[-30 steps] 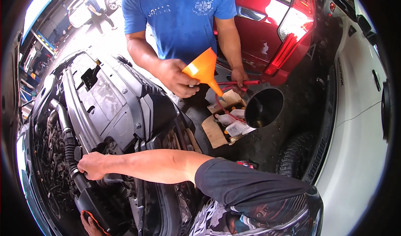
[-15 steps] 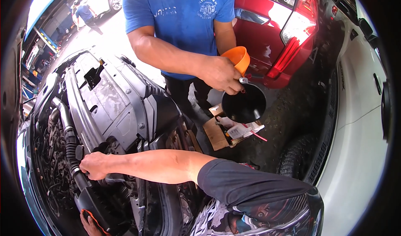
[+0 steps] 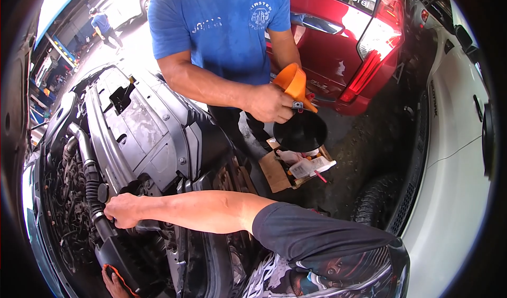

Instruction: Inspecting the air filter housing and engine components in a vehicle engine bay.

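My right arm reaches across the open engine bay. My right hand (image 3: 122, 211) is closed by the lower end of a ribbed black air intake hose (image 3: 91, 179), near its metal clamp; what lies in the fingers is hidden. A dark round piece (image 3: 103, 193) shows just above that hand. At the lower edge, only part of my left hand (image 3: 113, 286) is visible, its fingers stretched out beside the black air filter box (image 3: 122, 263). An orange-edged strip (image 3: 125, 283) borders those fingers; I cannot tell what it is.
Across the fender, a co-worker in a blue shirt (image 3: 222, 44) holds an orange funnel (image 3: 292, 81) above a large black funnel or pan (image 3: 301, 133). A cardboard box (image 3: 275, 174) with bottles sits below. A red car (image 3: 327, 50) and white vehicle (image 3: 454, 161) stand close by.
The co-worker's orange funnel has tipped, its spout now pointing down to the right, and the black round piece has shifted left. A distant person has moved. My hands stay about where they were.
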Available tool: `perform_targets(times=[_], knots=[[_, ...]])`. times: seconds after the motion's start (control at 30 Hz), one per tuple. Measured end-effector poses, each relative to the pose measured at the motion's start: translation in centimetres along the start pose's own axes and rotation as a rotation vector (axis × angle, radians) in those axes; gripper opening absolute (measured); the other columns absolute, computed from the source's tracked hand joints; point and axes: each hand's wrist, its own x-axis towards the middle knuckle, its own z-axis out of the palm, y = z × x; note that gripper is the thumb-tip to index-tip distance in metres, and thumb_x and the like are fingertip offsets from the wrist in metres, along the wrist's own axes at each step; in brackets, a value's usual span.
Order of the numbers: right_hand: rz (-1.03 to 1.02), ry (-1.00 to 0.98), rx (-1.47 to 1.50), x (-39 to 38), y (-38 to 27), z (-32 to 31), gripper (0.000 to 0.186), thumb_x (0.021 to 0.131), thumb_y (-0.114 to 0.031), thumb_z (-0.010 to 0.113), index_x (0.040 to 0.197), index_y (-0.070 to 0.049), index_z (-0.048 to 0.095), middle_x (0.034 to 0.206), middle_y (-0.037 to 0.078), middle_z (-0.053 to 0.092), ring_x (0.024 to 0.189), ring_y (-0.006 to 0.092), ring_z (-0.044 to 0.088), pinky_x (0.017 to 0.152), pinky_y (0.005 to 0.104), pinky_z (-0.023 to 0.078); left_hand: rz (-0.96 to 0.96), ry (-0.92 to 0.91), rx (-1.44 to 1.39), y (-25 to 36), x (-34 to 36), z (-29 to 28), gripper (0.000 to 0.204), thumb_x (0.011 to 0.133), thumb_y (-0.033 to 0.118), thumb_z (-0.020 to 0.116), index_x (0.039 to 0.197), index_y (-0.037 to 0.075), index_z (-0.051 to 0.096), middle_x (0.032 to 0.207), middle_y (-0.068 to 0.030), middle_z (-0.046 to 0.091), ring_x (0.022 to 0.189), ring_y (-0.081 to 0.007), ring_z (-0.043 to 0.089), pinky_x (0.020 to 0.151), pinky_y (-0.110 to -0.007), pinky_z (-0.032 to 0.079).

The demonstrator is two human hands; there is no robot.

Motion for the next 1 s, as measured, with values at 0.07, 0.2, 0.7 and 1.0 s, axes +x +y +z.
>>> perform_targets(times=[0.07, 0.2, 0.7, 1.0], knots=[[0.021, 0.002, -0.007, -0.4, 0.5, -0.3, 0.028, 0.069, -0.014, 0.068, 0.095, -0.01, 0.075, 0.092, 0.016, 0.072, 0.094, 0.0363, 0.069, 0.078, 0.0449, 0.054, 0.009, -0.001, -0.008, -0.5, 0.6, 0.8, 0.053, 0.106, 0.035, 0.043, 0.145, 0.0, 0.046, 0.146, -0.0197, 0.049, 0.138, -0.034, 0.044, 0.115, -0.041, 0.032], [0.005, 0.0, -0.011, -0.3, 0.4, -0.1, 0.028, 0.068, -0.014, 0.068, 0.095, -0.01, 0.075, 0.092, 0.016, 0.072, 0.093, 0.0369, 0.068, 0.078, 0.0452, 0.054, 0.016, -0.008, 0.001, -0.9, 0.4, 0.8, 0.052, 0.106, 0.035, 0.043, 0.145, 0.0, 0.047, 0.147, -0.0198, 0.048, 0.138, -0.0338, 0.044, 0.115, -0.041, 0.032], [-0.013, -0.008, -0.03, -0.3, 0.8, -0.1, 0.028, 0.067, -0.015, 0.068, 0.093, -0.01, 0.075, 0.091, 0.015, 0.072, 0.091, 0.0361, 0.069, 0.077, 0.0454, 0.054, 0.011, -0.022, -0.025, -1.4, 0.8, 0.8, 0.051, 0.105, 0.032, 0.044, 0.146, 0.001, 0.046, 0.148, -0.0189, 0.047, 0.139, -0.0328, 0.043, 0.116, -0.041, 0.03], [-0.012, -0.037, -0.052, -0.1, 1.2, 0.2, 0.029, 0.068, -0.017, 0.069, 0.095, -0.011, 0.074, 0.092, 0.014, 0.073, 0.092, 0.0352, 0.069, 0.078, 0.0444, 0.054, 0.021, -0.03, -0.031, -0.8, 0.8, 0.7, 0.051, 0.105, 0.03, 0.044, 0.145, 0.0, 0.046, 0.148, -0.0191, 0.047, 0.139, -0.0328, 0.042, 0.117, -0.041, 0.03]])
